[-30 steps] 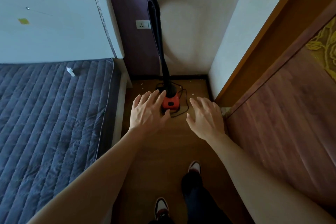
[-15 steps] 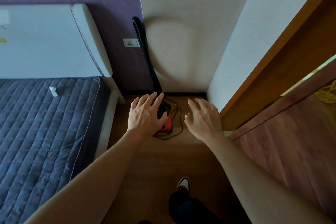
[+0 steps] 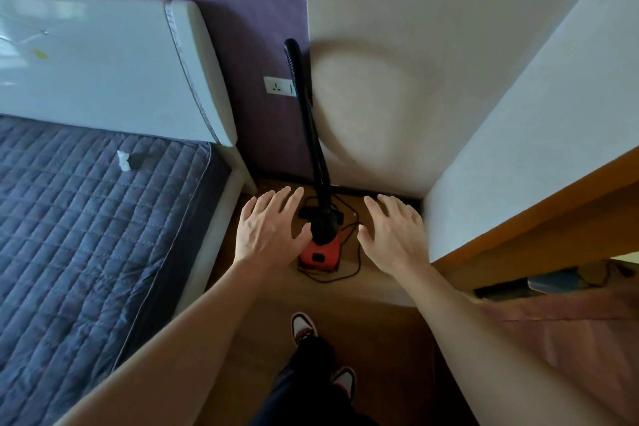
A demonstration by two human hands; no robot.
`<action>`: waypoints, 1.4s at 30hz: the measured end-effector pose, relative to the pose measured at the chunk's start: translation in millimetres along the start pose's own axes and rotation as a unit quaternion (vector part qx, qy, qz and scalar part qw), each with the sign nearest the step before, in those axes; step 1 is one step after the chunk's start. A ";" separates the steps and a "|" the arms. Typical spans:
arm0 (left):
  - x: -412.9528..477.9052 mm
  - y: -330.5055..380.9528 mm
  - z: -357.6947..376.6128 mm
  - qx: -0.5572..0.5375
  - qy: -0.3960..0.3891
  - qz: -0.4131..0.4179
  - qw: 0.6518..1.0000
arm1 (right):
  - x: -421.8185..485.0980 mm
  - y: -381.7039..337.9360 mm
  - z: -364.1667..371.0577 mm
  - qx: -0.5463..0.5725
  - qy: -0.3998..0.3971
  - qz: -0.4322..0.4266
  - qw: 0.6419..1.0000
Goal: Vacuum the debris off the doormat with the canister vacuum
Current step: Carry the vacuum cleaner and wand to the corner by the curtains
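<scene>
Flanking the canister vacuum (image 3: pixel 320 254) with left hand (image 3: pixel 268 230) and right hand (image 3: pixel 392 232), spread, empty, likely for lifting. Parked with hose (image 3: pixel 306 114) against wall (image 3: pixel 432 28)

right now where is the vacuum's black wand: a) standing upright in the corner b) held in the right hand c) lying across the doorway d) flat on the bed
a: the black wand stands upright from the red canister on the floor in the corner, beside the wall socket; the left hand and right hand hover open, holding nothing.

Left hand (image 3: pixel 268 230) and right hand (image 3: pixel 392 233), fingers spread, flank the canister vacuum (image 3: pixel 320 249)
</scene>
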State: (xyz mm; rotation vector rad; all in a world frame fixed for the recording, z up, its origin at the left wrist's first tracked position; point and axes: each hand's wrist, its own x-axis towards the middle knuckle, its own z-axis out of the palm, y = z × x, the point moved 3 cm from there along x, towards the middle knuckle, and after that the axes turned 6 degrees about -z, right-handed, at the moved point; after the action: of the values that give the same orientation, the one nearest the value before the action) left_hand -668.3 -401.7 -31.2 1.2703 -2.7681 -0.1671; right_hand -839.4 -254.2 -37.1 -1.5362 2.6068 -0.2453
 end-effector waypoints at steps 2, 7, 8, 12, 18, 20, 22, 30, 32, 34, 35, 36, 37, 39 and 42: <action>12.3 -8.7 5.4 -0.001 -0.005 -0.013 1.000 | 17.3 -1.5 1.7 -0.003 -0.002 -0.009 1.000; 54.2 -25.8 12.5 -0.018 -0.005 -0.031 0.999 | 69.2 -3.1 5.1 -0.018 -0.016 -0.023 0.999; 62.2 -29.5 14.1 -0.022 -0.005 -0.035 0.999 | 80.7 -4.0 5.6 -0.023 -0.021 -0.026 0.999; 89.0 -48.0 23.4 -0.031 -0.017 -0.049 0.998 | 123.3 -12.1 10.1 -0.023 -0.028 -0.028 0.999; 120.0 -61.4 35.5 -0.055 -0.010 -0.082 0.995 | 173.2 -13.0 23.5 0.002 -0.037 -0.050 0.998; 126.0 -60.7 42.9 -0.057 -0.010 -0.088 0.994 | 184.2 -8.1 29.6 0.010 -0.040 -0.061 0.997; 132.1 -57.6 50.3 -0.061 -0.011 -0.101 0.993 | 195.0 -0.8 36.0 0.019 -0.041 -0.077 0.996; 146.5 -27.3 108.7 -0.077 -0.027 -0.151 0.985 | 230.5 48.5 85.0 0.028 -0.043 -0.129 0.990; 147.8 -23.7 133.5 -0.082 -0.038 -0.161 0.983 | 238.5 60.3 105.4 0.028 -0.045 -0.139 0.989; 149.8 -21.6 160.8 -0.097 -0.047 -0.170 0.980 | 246.3 71.7 129.7 0.033 -0.045 -0.145 0.988; 150.9 -21.1 174.8 -0.104 -0.051 -0.173 0.978 | 249.6 76.1 142.9 0.036 -0.046 -0.146 0.988; 153.0 -21.5 189.9 -0.109 -0.052 -0.176 0.977 | 253.6 80.0 157.4 0.036 -0.049 -0.146 0.987; 155.7 -22.7 205.9 -0.114 -0.054 -0.180 0.976 | 258.4 83.0 172.6 0.036 -0.050 -0.145 0.988; 161.4 -24.3 240.1 -0.122 -0.060 -0.183 0.974 | 268.2 88.2 205.0 0.042 -0.048 -0.142 0.988; 168.3 -26.7 297.2 -0.129 -0.070 -0.182 0.972 | 282.6 92.7 257.8 0.055 -0.041 -0.143 0.987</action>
State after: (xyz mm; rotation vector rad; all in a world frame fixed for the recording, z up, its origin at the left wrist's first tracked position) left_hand -795.8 -528.6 -322.7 1.7323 -2.4791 -0.6412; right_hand -1011.2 -479.3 -310.5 -1.8357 2.2647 -0.3366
